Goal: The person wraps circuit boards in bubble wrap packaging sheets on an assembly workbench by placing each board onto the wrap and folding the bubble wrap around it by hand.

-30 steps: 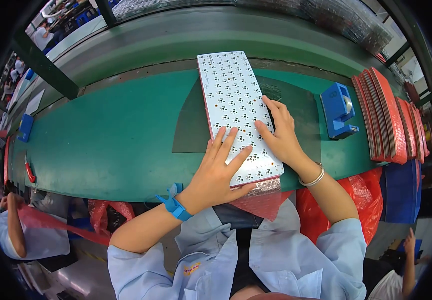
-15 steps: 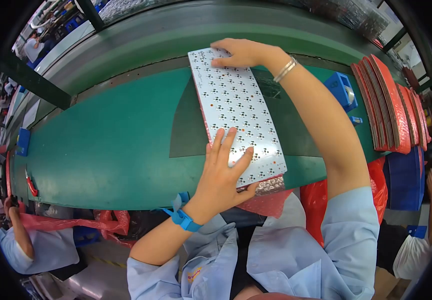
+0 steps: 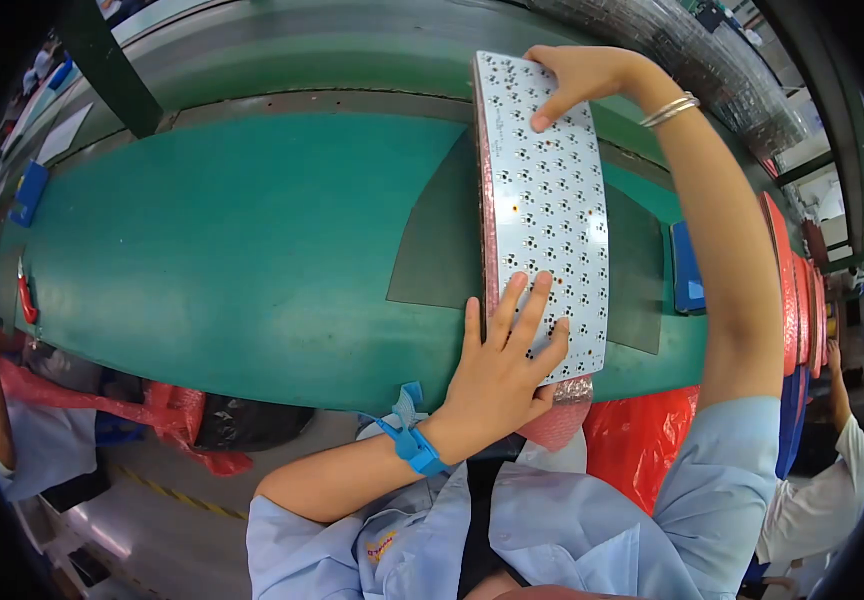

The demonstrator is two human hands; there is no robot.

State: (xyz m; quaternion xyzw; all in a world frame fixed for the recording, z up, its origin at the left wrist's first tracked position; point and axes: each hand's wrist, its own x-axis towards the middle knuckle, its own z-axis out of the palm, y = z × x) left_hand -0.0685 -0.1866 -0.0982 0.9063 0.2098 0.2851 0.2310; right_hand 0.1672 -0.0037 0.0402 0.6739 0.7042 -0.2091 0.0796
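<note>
A long white circuit board (image 3: 552, 230), covered in repeating clusters of small holes, lies lengthwise in front of me, its far end overlapping the back ledge in view. Pink bubble wrap (image 3: 555, 425) shows under its near end and along its left side. My left hand (image 3: 500, 360), with a blue wrist strap (image 3: 414, 440), rests on the near part, fingers spread on the surface and thumb by the near edge. At the far right corner my right hand (image 3: 587, 80) grips the board, thumb on top and fingers over the far edge, where the fingertips are hidden.
A green mat (image 3: 252, 250) covers the bench, with a darker sheet (image 3: 432, 240) under the board. Red-handled cutters (image 3: 26, 297) lie at left. A blue tape dispenser (image 3: 687, 270) and a stack of red-wrapped sheets (image 3: 782, 290) stand right. Other people work on both sides.
My view has turned, so the bench and board sit differently in it. The board's far end now reaches further over the back ledge. Both hands keep their places on it.
</note>
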